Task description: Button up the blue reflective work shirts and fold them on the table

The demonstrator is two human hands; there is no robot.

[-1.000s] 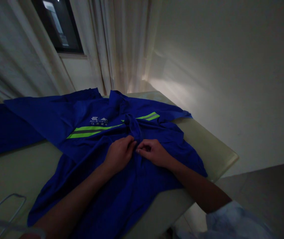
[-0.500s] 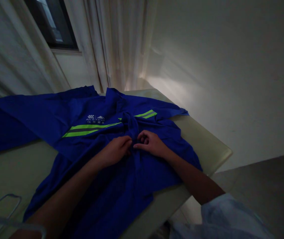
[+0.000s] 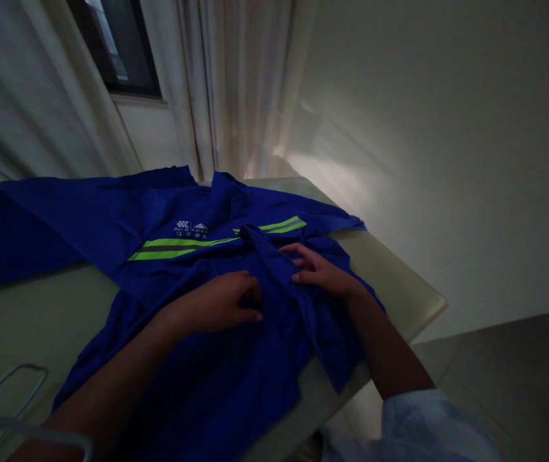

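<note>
A blue long-sleeved work jacket (image 3: 226, 359) lies spread on the table, with a yellow-green and grey stripe across its chest and a white printed logo above the stripe. Its front is parted below the chest, one front edge slanting down to the right. Over the lower left part of the front is my left hand (image 3: 228, 300), fingers curled, thumb apart from them and nothing seen between. My right hand (image 3: 321, 273) rests at the slanting front edge, fingers stretched out and thumb apart. Whether its fingertips pinch any cloth is hard to see in the dim light.
The pale table (image 3: 399, 276) has its right corner near the wall (image 3: 447, 160). A white wire hanger (image 3: 28, 427) lies at the lower left. Light curtains (image 3: 240, 83) hang behind the table beside a dark-framed window (image 3: 124, 51).
My hands have come apart from the jacket's middle: the right moved rightward, the left slightly down and left. The front edge between them has swung open to the right.
</note>
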